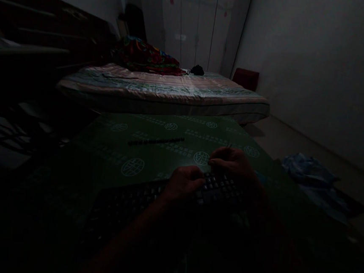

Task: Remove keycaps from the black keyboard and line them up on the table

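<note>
The room is very dark. A black keyboard [138, 200] lies on a green printed sheet [155, 151] in front of me. My left hand [182, 182] rests on the keys near the keyboard's right part, fingers curled down onto them. Just beyond it my right hand [232, 162] hovers over the keyboard's far right end with its fingertips pinched together; whether anything is in them is too dark to make out. A thin dark strip [156, 141] lies on the sheet farther away.
A low mattress [163, 92] with a striped cover stretches behind the sheet, a colourful bundle [147, 57] on it. White wardrobe doors [194, 27] stand at the back. A bluish cloth [309, 169] lies on the floor at right. Dark shelving fills the left.
</note>
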A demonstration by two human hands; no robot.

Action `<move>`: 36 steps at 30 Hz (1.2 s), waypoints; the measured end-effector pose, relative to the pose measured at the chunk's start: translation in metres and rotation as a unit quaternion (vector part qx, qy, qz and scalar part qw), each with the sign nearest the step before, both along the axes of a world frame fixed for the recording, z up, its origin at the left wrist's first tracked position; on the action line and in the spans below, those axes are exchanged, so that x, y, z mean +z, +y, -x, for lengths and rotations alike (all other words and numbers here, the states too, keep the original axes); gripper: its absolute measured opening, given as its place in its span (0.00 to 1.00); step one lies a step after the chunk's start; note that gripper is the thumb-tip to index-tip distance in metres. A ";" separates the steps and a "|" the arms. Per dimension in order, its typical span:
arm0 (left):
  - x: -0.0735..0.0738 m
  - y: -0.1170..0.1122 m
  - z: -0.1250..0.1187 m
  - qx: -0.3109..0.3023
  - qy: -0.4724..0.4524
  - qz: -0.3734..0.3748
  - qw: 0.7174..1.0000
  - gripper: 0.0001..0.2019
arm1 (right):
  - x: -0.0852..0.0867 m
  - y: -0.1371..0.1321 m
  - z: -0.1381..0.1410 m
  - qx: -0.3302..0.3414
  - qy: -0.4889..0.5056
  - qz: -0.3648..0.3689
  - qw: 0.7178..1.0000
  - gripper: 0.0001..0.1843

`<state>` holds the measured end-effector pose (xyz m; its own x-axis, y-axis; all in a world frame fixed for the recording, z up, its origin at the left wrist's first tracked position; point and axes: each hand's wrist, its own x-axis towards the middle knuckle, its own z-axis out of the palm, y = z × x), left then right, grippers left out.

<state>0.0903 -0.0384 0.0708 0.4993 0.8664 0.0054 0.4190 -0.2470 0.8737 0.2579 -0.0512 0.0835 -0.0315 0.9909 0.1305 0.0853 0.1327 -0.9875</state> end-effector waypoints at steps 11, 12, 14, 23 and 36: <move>-0.015 0.016 -0.003 0.021 -0.061 0.058 0.996 0.08 | -0.004 0.022 -0.004 0.089 -0.109 -0.053 0.989 0.10; -0.016 0.017 -0.003 0.014 -0.068 0.065 0.995 0.09 | -0.005 0.023 -0.004 0.094 -0.132 -0.066 0.985 0.10; -0.020 0.019 -0.004 0.010 -0.068 0.065 0.996 0.11 | -0.008 0.026 -0.004 0.096 -0.170 -0.087 0.977 0.09; -0.034 0.026 -0.006 0.065 -0.012 -0.025 0.998 0.12 | -0.018 0.033 0.001 0.023 -0.297 -0.129 0.946 0.09; -0.041 0.025 -0.006 0.059 -0.033 -0.017 0.998 0.10 | -0.016 0.032 0.008 -0.028 -0.347 -0.129 0.929 0.06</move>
